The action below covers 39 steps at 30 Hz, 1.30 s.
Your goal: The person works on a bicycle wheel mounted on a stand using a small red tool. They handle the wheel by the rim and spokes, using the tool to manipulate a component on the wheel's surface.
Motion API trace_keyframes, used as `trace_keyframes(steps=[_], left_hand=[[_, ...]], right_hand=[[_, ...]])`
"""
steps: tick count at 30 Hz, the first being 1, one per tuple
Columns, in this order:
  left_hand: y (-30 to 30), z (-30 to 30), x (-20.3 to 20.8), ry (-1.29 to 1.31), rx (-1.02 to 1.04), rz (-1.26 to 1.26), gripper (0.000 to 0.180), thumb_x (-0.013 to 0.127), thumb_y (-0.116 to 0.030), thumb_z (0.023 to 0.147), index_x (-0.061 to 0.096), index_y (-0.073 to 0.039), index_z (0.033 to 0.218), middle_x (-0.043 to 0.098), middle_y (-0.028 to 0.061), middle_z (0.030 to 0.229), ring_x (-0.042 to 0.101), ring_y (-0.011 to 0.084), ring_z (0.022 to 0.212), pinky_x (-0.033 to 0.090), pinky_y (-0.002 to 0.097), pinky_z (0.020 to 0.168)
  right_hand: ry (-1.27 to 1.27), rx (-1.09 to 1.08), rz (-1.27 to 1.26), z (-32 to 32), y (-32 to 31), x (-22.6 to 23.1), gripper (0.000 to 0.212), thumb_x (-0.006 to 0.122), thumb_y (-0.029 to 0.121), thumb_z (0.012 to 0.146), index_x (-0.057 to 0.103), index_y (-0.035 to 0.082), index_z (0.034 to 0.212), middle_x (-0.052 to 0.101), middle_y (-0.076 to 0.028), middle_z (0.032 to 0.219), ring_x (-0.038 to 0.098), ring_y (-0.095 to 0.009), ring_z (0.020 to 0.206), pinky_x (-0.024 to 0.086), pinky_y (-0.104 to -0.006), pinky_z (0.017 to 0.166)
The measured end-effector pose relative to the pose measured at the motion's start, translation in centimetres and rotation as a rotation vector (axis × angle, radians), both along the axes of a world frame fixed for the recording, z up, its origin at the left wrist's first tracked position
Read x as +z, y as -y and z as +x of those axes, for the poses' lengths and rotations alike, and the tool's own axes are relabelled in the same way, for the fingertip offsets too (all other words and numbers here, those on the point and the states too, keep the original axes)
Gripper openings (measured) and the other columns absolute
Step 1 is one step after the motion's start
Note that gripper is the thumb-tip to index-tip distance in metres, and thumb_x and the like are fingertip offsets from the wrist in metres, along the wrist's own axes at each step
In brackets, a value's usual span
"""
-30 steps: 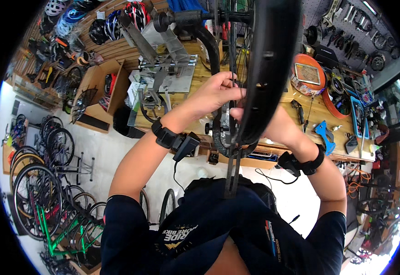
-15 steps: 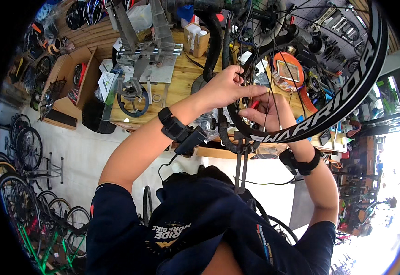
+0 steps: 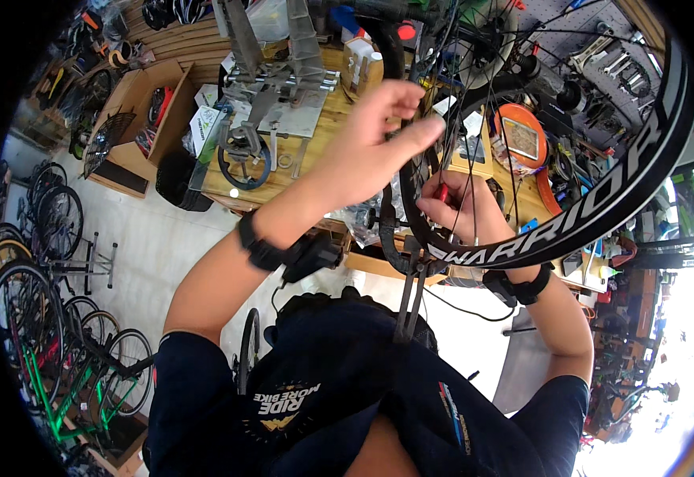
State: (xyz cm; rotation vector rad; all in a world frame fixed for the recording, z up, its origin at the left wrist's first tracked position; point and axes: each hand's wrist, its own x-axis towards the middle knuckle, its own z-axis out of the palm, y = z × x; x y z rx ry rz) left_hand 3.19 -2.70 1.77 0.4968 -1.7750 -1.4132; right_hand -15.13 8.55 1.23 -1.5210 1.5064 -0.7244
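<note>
The wheel (image 3: 569, 226) takes up the picture from 1 to 3 o'clock, its black rim with pale lettering sweeping round the lower side, and its spokes (image 3: 476, 238) fan out in front of the bench. The right hand (image 3: 467, 208), between 2 and 3 o'clock, pinches a small red piece (image 3: 440, 192) between thumb and bent fingers, just inside the rim; spokes cross in front of this hand.

The left hand (image 3: 382, 143) is at 12 o'clock, slightly blurred, its thumb spread away from loosely bent fingers with a gap between them. The thumb points toward the spokes; whether it touches one cannot be told. A black curved bar (image 3: 393, 67) runs behind this hand, beside the wheel.

Each wrist wears a black strap, the left one (image 3: 261, 245) at 9 o'clock and the right one (image 3: 531, 288) near 4.

On the wooden bench (image 3: 332, 62), a grey metal stand (image 3: 263, 119) sits at 11 o'clock and a round orange tin (image 3: 521, 119) at 2. A cardboard box (image 3: 128, 103) stands at 10 o'clock, and a green bike (image 3: 38, 393) leans among others at 8.
</note>
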Motion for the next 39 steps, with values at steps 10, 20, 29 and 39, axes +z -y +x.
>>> trace_keyframes(steps=[10,20,29,39], left_hand=[[-9.8,9.2,10.4,-0.345,-1.061,0.022,0.03,0.051,-0.016,0.099,0.056,0.006,0.119,0.063,0.017,0.109,0.062,0.0246,0.1,0.051,0.0318,0.084],[-13.1,6.7,9.3,-0.397,-1.225,0.029,0.033,0.051,-0.019,0.1,0.057,0.006,0.12,0.063,0.0173,0.111,0.063,0.0255,0.103,0.051,0.0329,0.086],[-13.0,6.0,8.8,-0.427,-1.312,0.05,0.035,0.051,-0.022,0.1,0.058,0.006,0.121,0.064,0.0176,0.113,0.063,0.0262,0.105,0.051,0.0339,0.088],[-13.4,5.5,8.8,-0.403,-1.374,0.034,0.038,0.051,-0.025,0.101,0.058,0.007,0.122,0.064,0.018,0.116,0.064,0.0271,0.107,0.051,0.035,0.09]], right_hand=[[0.176,-0.044,-0.014,0.3,-0.7,-1.1,0.029,0.065,0.022,0.097,0.061,-0.001,0.114,0.061,0.0,0.085,0.053,-0.007,0.08,0.045,-0.0236,0.071],[-0.029,-0.185,-0.035,1.5,-0.6,-1.7,0.033,0.063,0.018,0.097,0.058,-0.003,0.122,0.064,-0.004,0.082,0.056,-0.009,0.071,0.045,-0.0239,0.063],[0.038,-0.103,0.053,0.9,-0.5,-1.4,0.034,0.054,0.018,0.102,0.053,0.001,0.131,0.066,0.0,0.089,0.044,-0.002,0.064,0.036,-0.0176,0.055],[0.424,-0.046,0.242,-0.8,0.1,-0.3,0.024,0.057,0.019,0.101,0.051,0.002,0.116,0.071,-0.011,0.103,0.04,-0.002,0.051,0.032,-0.0178,0.046]])
